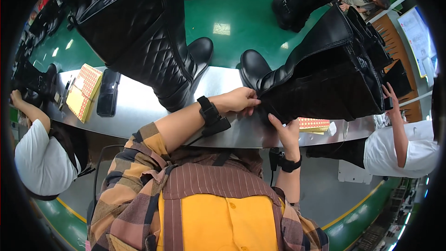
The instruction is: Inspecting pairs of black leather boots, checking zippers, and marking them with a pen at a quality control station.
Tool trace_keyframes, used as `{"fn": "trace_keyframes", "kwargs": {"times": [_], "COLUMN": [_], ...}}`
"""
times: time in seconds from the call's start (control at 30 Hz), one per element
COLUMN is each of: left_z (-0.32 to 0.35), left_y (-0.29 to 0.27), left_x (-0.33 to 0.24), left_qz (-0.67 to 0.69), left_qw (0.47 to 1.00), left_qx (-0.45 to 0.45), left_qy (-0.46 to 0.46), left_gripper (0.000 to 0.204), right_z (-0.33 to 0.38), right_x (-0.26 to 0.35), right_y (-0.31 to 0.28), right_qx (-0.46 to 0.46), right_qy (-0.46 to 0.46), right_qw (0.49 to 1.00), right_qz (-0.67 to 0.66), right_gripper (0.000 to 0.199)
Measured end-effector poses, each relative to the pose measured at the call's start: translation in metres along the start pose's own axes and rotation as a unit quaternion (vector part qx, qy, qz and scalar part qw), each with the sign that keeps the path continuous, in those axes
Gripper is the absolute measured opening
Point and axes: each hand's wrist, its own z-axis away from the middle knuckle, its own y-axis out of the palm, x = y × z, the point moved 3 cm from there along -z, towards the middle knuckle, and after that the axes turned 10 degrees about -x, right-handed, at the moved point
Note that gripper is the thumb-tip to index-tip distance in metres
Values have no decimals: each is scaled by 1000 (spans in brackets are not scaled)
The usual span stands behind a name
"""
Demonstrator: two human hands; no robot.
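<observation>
A tall black boot (320, 81) leans to the right across the metal table edge, its shaft spread open along a zip (320, 50) and its round toe toward the far left. My left hand (238, 101) is closed in a pinch at the boot's ankle; what lies between the fingertips is too small to make out. Under the ankle and heel, my right hand (288, 135) grips the same boot, thumb on the near side and the other fingers partly hidden. A second tall black boot (158, 58) with a quilted shaft stands to the left, touched by neither hand.
Left on the metal table edge (132, 111) lie a dark phone (108, 92), a banded stack of sticker sheets (83, 92) and pens (66, 90). More sticker sheets (313, 124) sit under the right boot. Further boots (302, 2) stand on the green surface. Co-workers (44, 158) flank me.
</observation>
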Motion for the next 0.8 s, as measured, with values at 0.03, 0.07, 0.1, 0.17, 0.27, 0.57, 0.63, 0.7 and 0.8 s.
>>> {"fn": "trace_keyframes", "kwargs": {"times": [0.03, 0.07, 0.1, 0.17, 0.27, 0.57, 0.63, 0.7, 0.8], "left_z": [-2, -3, -2, 7, 50, 140, 143, 147, 160], "left_y": [-2, -3, -4, -4, -1, -12, -14, -18, -28], "left_x": [3, 3, 2, -13, -75, -230, -227, -223, -231], "left_qz": [20, 50, 43, 37, 178, 196, 127, 91, 9], "left_qw": [1000, 998, 998, 996, 976, 957, 953, 919, 775], "left_qx": [19, 46, 53, 74, 120, 49, -29, -202, -310], "left_qy": [-11, -7, -19, -24, 47, 209, 272, 328, 551], "left_gripper": [23, 23, 25, 28, 29, 33, 33, 25, 30], "right_z": [0, 0, 0, 0, 1, -7, -10, -13, -12], "right_x": [1, 1, 0, -1, 1, 17, 15, 7, 0], "right_y": [2, 4, 7, 10, 10, 13, 10, 8, 7], "right_qx": [0, 10, 20, 15, -21, 31, 33, 52, 63], "right_qy": [-5, -2, 0, -5, -22, -113, -153, -108, -82], "right_qw": [1000, 1000, 1000, 1000, 999, 990, 982, 988, 989], "right_qz": [-9, -2, 5, 18, 29, 79, 101, 99, 104], "right_gripper": [32, 32, 33, 34, 35, 64, 66, 60, 54]}}
